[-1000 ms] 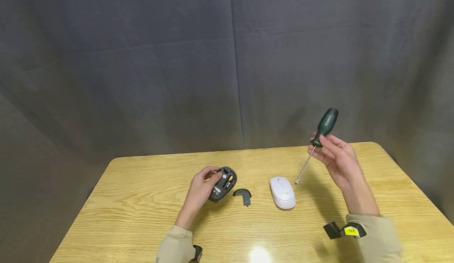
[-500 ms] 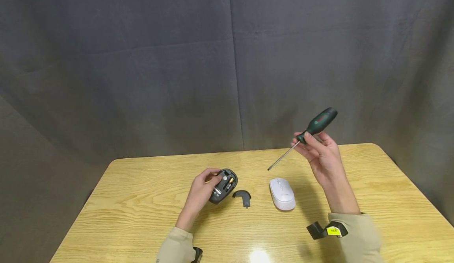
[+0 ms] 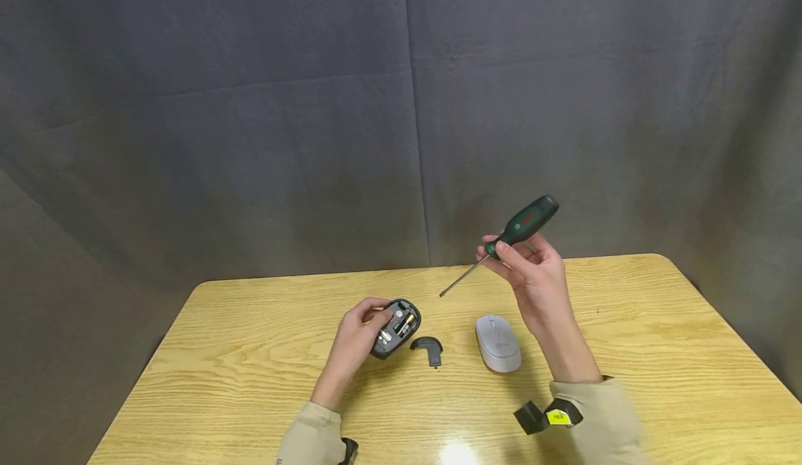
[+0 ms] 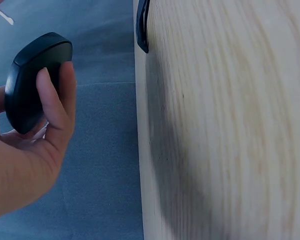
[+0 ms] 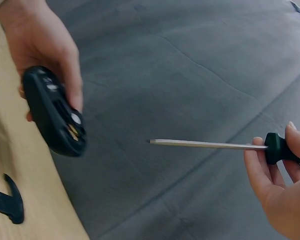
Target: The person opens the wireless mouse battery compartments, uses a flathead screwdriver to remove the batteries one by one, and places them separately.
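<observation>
My left hand (image 3: 356, 336) grips a black computer mouse (image 3: 397, 327), its underside turned up and its battery bay uncovered. A battery (image 3: 406, 324) with a gold end lies inside that bay. In the left wrist view the mouse (image 4: 32, 82) is lifted above the table, fingers curled around its rounded back. My right hand (image 3: 535, 280) pinches a green and black flat-blade screwdriver (image 3: 526, 220) near the base of its handle. Its metal shaft (image 5: 205, 145) points left toward the mouse, with a gap between tip and mouse. The black battery cover (image 3: 429, 347) lies on the table beside the mouse.
A white mouse (image 3: 498, 343) rests right side up on the wooden table (image 3: 250, 353), below and left of my right forearm. A grey curtain (image 3: 313, 138) hangs behind the table's far edge. Black straps with cameras sit on both wrists.
My right hand has moved left with the screwdriver, and its shaft has tilted flatter, bringing the tip nearer the black mouse. The left hand and the battery cover have hardly moved.
</observation>
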Tool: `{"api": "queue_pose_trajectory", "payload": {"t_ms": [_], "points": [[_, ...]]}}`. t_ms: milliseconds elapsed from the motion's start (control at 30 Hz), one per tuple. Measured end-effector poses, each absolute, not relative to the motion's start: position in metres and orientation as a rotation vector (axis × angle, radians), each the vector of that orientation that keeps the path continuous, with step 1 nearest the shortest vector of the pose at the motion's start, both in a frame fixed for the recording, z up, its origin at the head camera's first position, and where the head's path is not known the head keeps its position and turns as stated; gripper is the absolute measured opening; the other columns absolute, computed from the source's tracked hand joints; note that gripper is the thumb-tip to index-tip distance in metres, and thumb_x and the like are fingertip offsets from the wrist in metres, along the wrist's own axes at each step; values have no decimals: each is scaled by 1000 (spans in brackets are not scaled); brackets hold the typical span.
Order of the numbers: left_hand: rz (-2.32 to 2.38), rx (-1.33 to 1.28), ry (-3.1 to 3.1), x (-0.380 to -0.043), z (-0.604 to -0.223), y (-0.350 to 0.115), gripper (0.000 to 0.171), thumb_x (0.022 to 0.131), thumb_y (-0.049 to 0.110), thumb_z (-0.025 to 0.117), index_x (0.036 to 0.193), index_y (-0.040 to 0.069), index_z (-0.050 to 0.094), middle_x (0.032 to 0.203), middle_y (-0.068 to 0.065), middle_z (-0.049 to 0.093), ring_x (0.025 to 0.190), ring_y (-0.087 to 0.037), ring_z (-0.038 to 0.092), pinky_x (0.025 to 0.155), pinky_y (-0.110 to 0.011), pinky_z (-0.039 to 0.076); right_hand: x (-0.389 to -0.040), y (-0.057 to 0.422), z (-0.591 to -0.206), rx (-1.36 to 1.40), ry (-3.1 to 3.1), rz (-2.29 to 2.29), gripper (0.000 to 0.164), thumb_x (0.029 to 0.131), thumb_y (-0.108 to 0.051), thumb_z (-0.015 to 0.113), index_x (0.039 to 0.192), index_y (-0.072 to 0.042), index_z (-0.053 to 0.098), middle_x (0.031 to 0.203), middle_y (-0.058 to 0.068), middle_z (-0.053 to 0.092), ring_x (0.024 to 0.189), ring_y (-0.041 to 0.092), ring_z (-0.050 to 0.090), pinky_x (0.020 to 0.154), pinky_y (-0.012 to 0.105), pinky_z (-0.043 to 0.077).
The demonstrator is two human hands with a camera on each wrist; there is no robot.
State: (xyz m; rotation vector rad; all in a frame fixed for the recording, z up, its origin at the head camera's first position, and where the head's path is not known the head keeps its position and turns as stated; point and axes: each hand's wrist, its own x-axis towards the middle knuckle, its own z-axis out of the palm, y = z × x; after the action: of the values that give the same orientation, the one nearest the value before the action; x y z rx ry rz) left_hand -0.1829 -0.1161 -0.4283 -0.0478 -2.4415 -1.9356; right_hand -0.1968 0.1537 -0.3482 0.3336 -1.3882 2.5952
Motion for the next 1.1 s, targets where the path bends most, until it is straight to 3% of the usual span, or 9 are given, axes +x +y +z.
{"api": "queue_pose_trajectory", "payload": {"t_ms": [333, 500, 767, 967, 1100], "points": [[-1941, -55, -2429, -182, -427, -117, 29, 100, 16, 65, 121, -2, 69, 106, -15, 71, 91, -16, 64, 75, -27, 53, -196, 122, -363, 342, -1661, 2487, 20, 95, 8, 67, 110, -6, 69, 106, 8, 76, 98, 27, 76, 96, 42, 56], [-1928, -61, -2429, -182, -427, -115, 30, 99, 18, 66, 122, -2, 70, 109, -16, 72, 92, -18, 65, 77, -28, 53, -195, 115, -367, 331, -1715, 2466, 19, 93, 7, 71, 112, 3, 67, 107, 8, 77, 100, 28, 75, 98, 42, 55], [-1902, -82, -2433, -184, -429, -112, 29, 98, 16, 67, 120, -3, 70, 107, -16, 72, 93, -18, 65, 78, -29, 53, -194, 111, -371, 346, -1754, 2450, 16, 93, 5, 73, 102, -8, 71, 108, 9, 77, 102, 27, 75, 97, 39, 56], [-1887, -75, -2440, -184, -430, -112, 28, 98, 17, 67, 118, -2, 71, 108, -15, 72, 97, -21, 65, 80, -31, 52, -192, 108, -371, 407, -1847, 2372, 15, 93, 1, 74, 107, -2, 72, 111, 10, 77, 106, 28, 74, 98, 38, 55], [-1886, -64, -2447, -184, -430, -112, 29, 99, 17, 67, 120, -2, 71, 110, -16, 71, 100, -23, 65, 80, -31, 52, -190, 107, -371, 452, -1896, 2313, 24, 92, 1, 75, 114, 6, 70, 112, 12, 77, 104, 24, 74, 99, 37, 55]]}}
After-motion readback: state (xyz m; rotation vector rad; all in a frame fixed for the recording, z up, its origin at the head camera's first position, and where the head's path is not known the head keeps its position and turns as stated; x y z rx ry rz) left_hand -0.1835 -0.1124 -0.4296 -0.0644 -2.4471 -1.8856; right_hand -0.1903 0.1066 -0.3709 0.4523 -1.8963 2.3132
